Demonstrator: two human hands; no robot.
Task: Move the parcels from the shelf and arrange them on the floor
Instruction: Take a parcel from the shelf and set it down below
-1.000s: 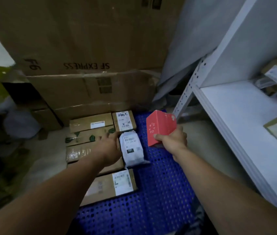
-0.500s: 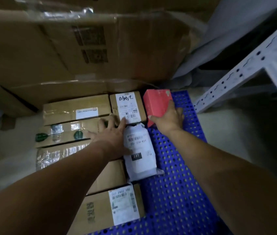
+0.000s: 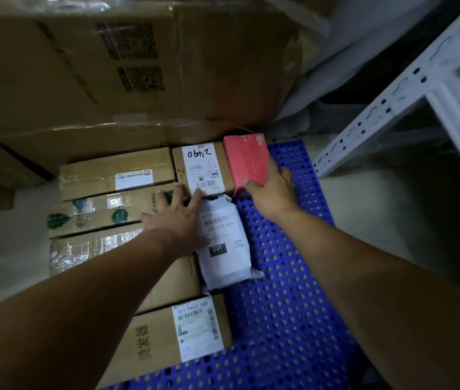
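A red box (image 3: 247, 160) lies on the blue perforated floor mat (image 3: 285, 291), tight against the right side of a small brown box with a handwritten white label (image 3: 200, 167). My right hand (image 3: 272, 190) grips the red box at its near right corner. My left hand (image 3: 173, 218) lies flat with spread fingers on the brown parcels, fingertips touching the labelled box. A white plastic mailer marked 231 (image 3: 223, 243) lies between my two hands. Several long brown boxes (image 3: 116, 175) are lined up to the left.
Large cardboard cartons (image 3: 127, 68) stand right behind the row of parcels. A white perforated metal shelf frame (image 3: 392, 108) rises at the right. Another labelled brown box (image 3: 183, 330) lies nearest me. Bare pale floor (image 3: 378, 215) shows right of the mat.
My right hand brought the red box down from the air onto the mat beside the labelled box. The view has come closer and lower. My left hand stayed on the parcels.
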